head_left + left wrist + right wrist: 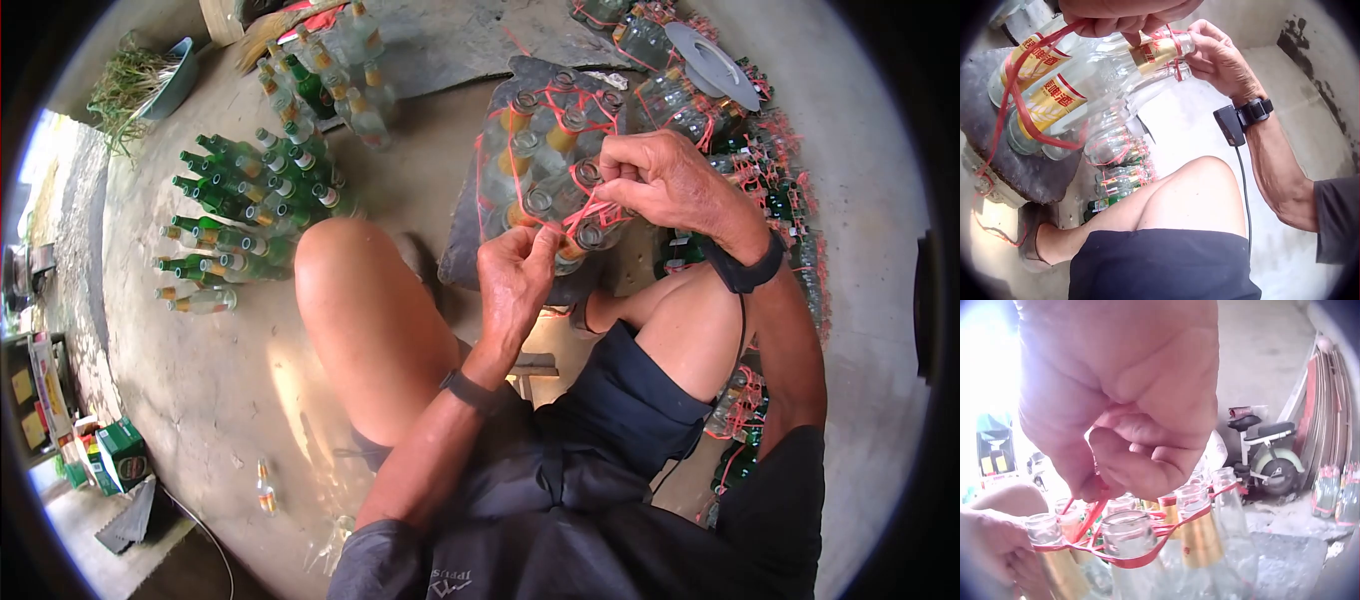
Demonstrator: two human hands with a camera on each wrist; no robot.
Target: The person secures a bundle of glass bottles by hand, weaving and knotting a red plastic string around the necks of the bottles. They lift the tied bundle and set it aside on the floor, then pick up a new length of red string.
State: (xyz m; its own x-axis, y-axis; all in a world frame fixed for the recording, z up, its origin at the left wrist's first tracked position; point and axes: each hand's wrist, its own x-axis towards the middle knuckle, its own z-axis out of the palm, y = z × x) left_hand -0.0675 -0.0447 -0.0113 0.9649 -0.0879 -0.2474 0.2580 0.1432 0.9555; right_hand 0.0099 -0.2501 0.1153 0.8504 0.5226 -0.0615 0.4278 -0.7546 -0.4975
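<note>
Several clear glass bottles with gold labels stand bunched on a dark slab in front of the person. Red plastic twine loops round the bottle necks, and more of it crosses between them. My right hand pinches a strand between thumb and curled fingers, just above the near right bottle mouths. On the near side of the bunch, my left hand pinches twine close to a bottle neck. In the left wrist view, a red loop also runs low around the labelled bottles.
Loose green bottles stand on the floor at left, with clear ones behind them. Twine-tied bottle bundles line the right side, a grey lid on top. One lone bottle stands at lower left.
</note>
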